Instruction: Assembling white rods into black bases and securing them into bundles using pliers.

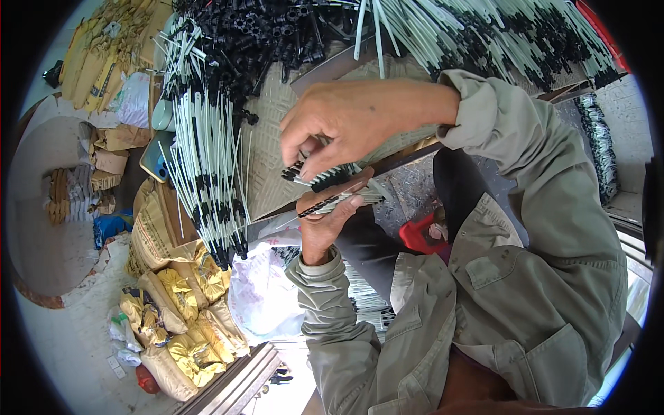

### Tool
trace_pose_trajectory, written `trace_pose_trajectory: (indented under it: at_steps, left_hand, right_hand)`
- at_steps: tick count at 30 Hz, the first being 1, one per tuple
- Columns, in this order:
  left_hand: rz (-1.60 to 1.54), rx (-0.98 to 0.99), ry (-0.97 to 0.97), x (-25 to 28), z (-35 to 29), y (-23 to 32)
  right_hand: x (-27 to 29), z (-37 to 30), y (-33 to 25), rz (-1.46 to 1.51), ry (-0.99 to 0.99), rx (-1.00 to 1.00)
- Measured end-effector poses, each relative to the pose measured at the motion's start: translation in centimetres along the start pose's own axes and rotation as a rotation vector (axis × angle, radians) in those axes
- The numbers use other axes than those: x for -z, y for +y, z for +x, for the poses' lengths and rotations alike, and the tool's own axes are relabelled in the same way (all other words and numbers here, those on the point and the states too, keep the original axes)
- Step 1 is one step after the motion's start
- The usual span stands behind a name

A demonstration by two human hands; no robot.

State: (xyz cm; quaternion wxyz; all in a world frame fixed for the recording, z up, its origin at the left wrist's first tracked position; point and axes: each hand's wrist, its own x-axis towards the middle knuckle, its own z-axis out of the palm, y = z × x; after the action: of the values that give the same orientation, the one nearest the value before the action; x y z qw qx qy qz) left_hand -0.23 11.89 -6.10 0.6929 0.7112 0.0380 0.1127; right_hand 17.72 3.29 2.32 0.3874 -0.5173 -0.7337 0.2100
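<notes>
My left hand [319, 228] is closed around a small bundle of slim pale rods with black sections [333, 178], held just past the table's near edge. Above it, my right hand [328, 128] has its fingers curled down, thumb and fingertips pinching at the black ends on the bundle's left side. Exactly which piece the fingertips grip is partly hidden. To the left of both hands, a fan of similar pale rods with black parts [204, 149] lies over the table's left edge.
A heap of black plastic parts [270, 34] covers the back of the table [270, 155]. More pale rods [477, 34] are piled at the back right. A phone [153, 158] lies at the left edge. Paper-wrapped packages [183, 318], a white plastic bag [263, 290] and a red container [418, 235] are lower down.
</notes>
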Motion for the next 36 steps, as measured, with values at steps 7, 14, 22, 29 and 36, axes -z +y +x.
trace_pose_trajectory:
  at_steps: [7, 14, 22, 29, 36]
  left_hand:
    - [-0.007, 0.018, -0.027, 0.0, 0.2, 0.4]
    - [-0.049, -0.026, -0.068, 0.2, 0.4, 0.0]
    - [-0.064, -0.059, -0.148, 0.7, 0.3, -0.4]
    - [-0.046, -0.048, -0.086, -0.1, 0.2, 0.0]
    - [0.052, -0.081, -0.151, 0.1, 0.8, 0.6]
  right_hand:
    - [-0.6, -0.6, 0.2, 0.152, 0.072, 0.017]
    - [-1.1, -0.1, 0.3, 0.09, 0.053, -0.01]
    - [-0.7, 0.4, 0.1, 0.057, -0.01, 0.023]
    - [-1.1, -0.3, 0.4, -0.107, 0.318, 0.038]
    - [-5.1, -6.5, 5.2, -0.258, 0.109, -0.071]
